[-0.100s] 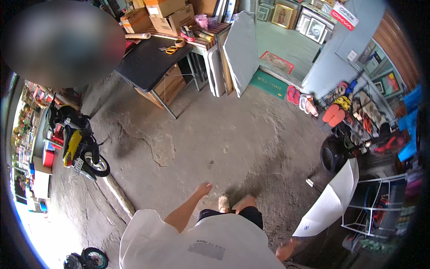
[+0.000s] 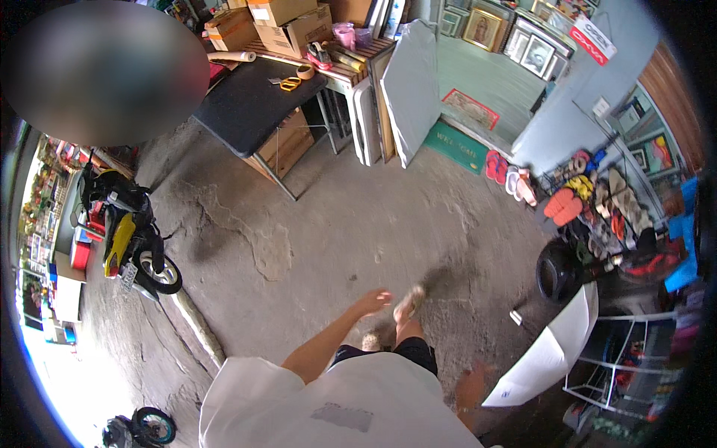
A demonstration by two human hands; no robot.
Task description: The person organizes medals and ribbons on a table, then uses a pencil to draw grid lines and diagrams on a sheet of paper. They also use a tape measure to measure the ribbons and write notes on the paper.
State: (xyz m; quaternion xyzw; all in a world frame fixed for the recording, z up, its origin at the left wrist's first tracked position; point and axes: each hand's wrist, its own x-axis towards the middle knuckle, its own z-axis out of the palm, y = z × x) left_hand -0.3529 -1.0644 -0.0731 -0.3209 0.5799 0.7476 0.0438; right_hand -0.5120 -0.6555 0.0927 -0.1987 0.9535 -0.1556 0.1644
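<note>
"Left hand (image 2: 373, 302) has swung forward since the earlier frame, hasn't it?"

"Yes, fingers loosely curled, nothing visible in it. The right hand (image 2: 470, 388) is blurred; I can't tell its grip."

"Surroundings?"

"Rough concrete floor (image 2: 351, 224) beneath both, black folding table (image 2: 258, 97) ahead of the left, white umbrella (image 2: 549, 351) just right of the right."

"Other changes?"

"Right foot (image 2: 408, 303) has come forward, near the left hand in view."

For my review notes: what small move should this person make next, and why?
Probably draw the bare right hand slightly inward, away from the open white umbrella: the blurred hand appears close beside the umbrella's near edge, though the view can't settle their heights. The bare left hand, well apart from the umbrella, seems to need no such adjustment.
</note>
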